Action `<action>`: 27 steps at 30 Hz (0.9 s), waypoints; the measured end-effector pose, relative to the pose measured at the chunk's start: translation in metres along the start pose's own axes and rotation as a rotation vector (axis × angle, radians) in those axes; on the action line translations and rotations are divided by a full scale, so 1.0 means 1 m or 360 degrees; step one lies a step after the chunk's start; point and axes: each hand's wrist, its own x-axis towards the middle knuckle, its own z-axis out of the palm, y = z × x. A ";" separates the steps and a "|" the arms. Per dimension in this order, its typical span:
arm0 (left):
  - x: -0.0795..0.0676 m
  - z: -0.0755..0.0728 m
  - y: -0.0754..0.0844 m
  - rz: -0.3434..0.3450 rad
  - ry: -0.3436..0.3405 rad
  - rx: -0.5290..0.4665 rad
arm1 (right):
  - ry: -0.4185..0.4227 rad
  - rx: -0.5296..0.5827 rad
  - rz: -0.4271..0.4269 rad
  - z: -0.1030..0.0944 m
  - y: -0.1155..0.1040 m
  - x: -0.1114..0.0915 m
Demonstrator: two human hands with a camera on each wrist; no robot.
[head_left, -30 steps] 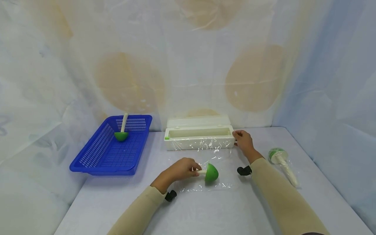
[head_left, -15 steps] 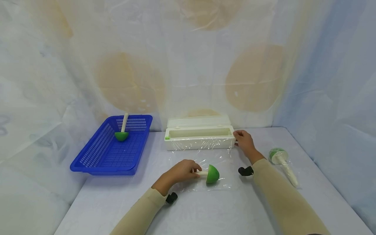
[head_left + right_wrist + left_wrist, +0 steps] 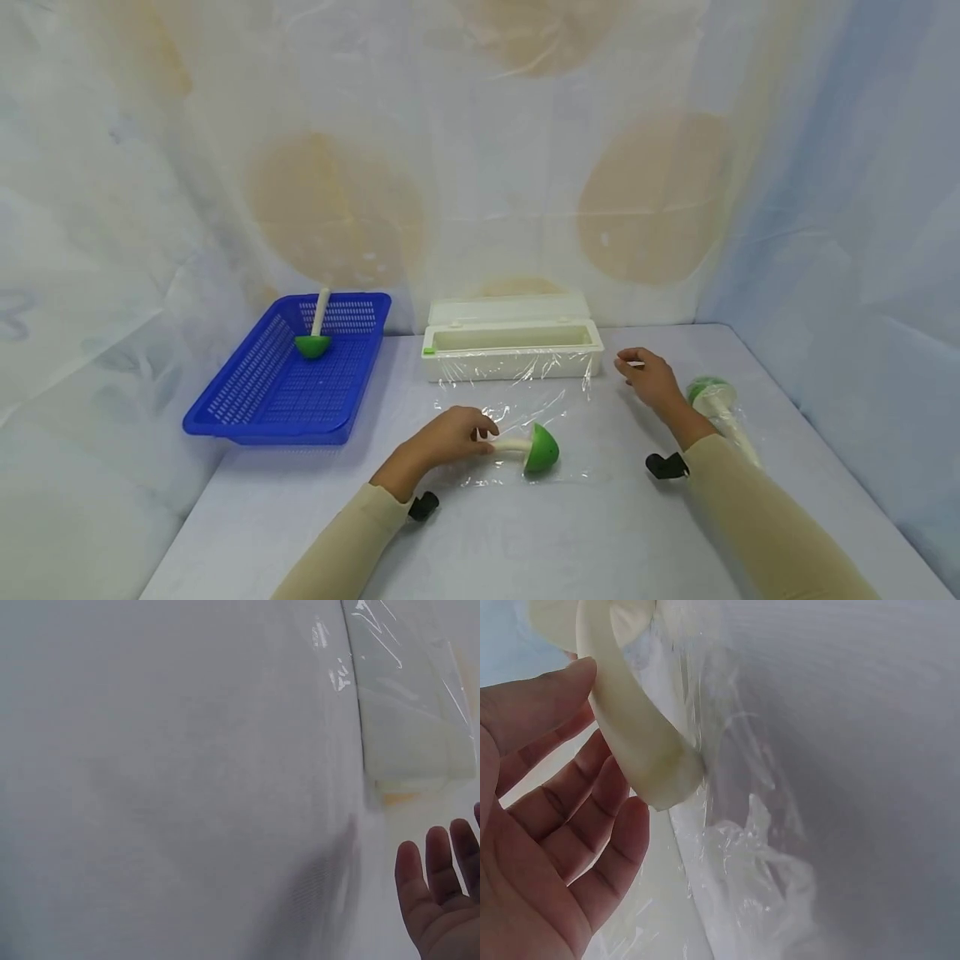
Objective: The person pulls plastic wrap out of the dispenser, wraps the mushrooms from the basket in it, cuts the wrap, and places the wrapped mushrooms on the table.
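My left hand (image 3: pixel 452 436) pinches the pale stem of a green-capped mushroom (image 3: pixel 542 450), which lies over a sheet of cling film (image 3: pixel 517 408). In the left wrist view the thumb and fingers stand around the stem (image 3: pixel 634 727), with its thick end poking out past them. The film runs toward me from a white cling film dispenser (image 3: pixel 517 367) with its lid raised. Just right of that dispenser hovers my right hand (image 3: pixel 651 382), holding nothing, its fingers relaxed; in the right wrist view the fingers are apart from the dispenser's end.
At the left stands a blue plastic basket (image 3: pixel 288 400) with another green mushroom (image 3: pixel 313 345) leaning in it. A mushroom wrapped in film (image 3: pixel 716 398) lies on the white table (image 3: pixel 525 533) at the right, partly behind the right forearm. Patterned sheeting (image 3: pixel 487 167) hangs around the table.
My right hand has let go of the dispenser's right end and moved right and toward me. My left hand has shifted slightly left along the stem, while the mushroom stays nearly in place.
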 end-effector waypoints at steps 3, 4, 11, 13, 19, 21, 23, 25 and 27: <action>-0.007 -0.003 0.000 0.0019 0.0029 0.0041 | -0.0067 -0.0148 -0.0091 0.001 -0.003 -0.017; -0.011 -0.004 0.001 0.0023 0.0047 0.0062 | -0.0096 -0.0199 -0.0146 0.003 -0.005 -0.024; -0.041 -0.007 0.006 0.0064 0.0071 0.0170 | -0.0536 -0.0419 -0.0592 0.016 -0.020 -0.081; -0.049 -0.005 0.007 0.0063 0.0023 0.0194 | -0.0667 -0.0497 -0.0678 0.021 -0.023 -0.094; -0.057 0.006 0.008 0.0032 -0.0101 0.0273 | -0.0746 -0.0827 -0.0819 0.042 -0.045 -0.123; -0.055 0.007 0.010 0.0047 -0.0108 0.0308 | -0.0676 -0.0917 -0.0873 0.050 -0.056 -0.129; -0.053 0.008 0.012 0.0070 -0.0099 0.0334 | -0.0591 -0.0964 -0.0881 0.059 -0.064 -0.131; -0.050 0.008 0.014 0.0075 -0.0089 0.0357 | -0.0521 -0.0960 -0.0814 0.066 -0.069 -0.129; -0.048 0.007 0.016 0.0084 -0.0087 0.0373 | -0.0501 -0.0909 -0.0699 0.071 -0.070 -0.126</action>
